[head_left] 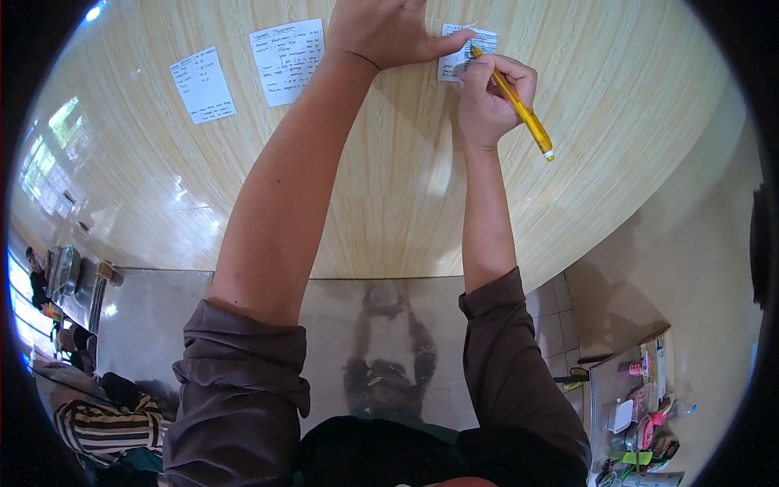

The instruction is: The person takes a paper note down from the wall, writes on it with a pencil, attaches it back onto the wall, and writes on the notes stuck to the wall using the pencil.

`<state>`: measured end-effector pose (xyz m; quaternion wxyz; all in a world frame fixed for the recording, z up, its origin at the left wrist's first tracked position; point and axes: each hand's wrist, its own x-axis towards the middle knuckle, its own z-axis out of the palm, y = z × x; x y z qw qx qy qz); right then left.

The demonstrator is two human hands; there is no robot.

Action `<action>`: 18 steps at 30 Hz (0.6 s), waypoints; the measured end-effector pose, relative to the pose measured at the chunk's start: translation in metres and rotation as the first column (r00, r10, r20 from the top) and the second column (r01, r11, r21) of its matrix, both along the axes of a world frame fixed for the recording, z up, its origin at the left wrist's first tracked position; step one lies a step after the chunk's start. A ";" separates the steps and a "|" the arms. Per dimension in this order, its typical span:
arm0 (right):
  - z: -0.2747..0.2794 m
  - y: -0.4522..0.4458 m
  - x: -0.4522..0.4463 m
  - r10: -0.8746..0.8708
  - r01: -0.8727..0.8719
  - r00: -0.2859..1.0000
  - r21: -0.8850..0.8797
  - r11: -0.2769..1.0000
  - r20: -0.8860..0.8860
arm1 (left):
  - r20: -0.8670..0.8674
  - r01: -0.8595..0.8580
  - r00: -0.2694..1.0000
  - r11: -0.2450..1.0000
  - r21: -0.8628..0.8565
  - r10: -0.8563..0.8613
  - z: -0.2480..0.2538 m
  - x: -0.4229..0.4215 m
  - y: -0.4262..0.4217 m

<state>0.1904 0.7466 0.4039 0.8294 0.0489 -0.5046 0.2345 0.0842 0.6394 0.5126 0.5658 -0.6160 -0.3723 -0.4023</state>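
My right hand is closed around a yellow pen with a white end. The pen's tip points up and left at a small white paper covered with handwriting; I cannot tell if it touches the sheet. Partly past the top edge of the view, my left hand is open, its thumb stretched right onto that paper. Its other fingers are mostly cut off. Just left of my left forearm lies a larger handwritten sheet, and further left another handwritten note.
The papers lie on a glossy wood-patterned table with a curved edge. At the lower right, a small shelf carries containers and other small items. A person in a striped top is at the lower left, near a metal pot.
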 end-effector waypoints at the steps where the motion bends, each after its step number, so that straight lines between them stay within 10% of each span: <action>1: 0.000 -0.001 -0.001 0.020 -0.020 1.000 -0.010 1.000 -0.002 | 0.003 0.002 1.000 1.000 -0.004 -0.002 0.000 -0.001 0.000; 18: -0.002 0.002 0.000 -0.003 0.003 1.000 0.039 0.999 0.020 | -0.010 -0.010 1.000 1.000 0.013 0.010 -0.001 -0.001 0.000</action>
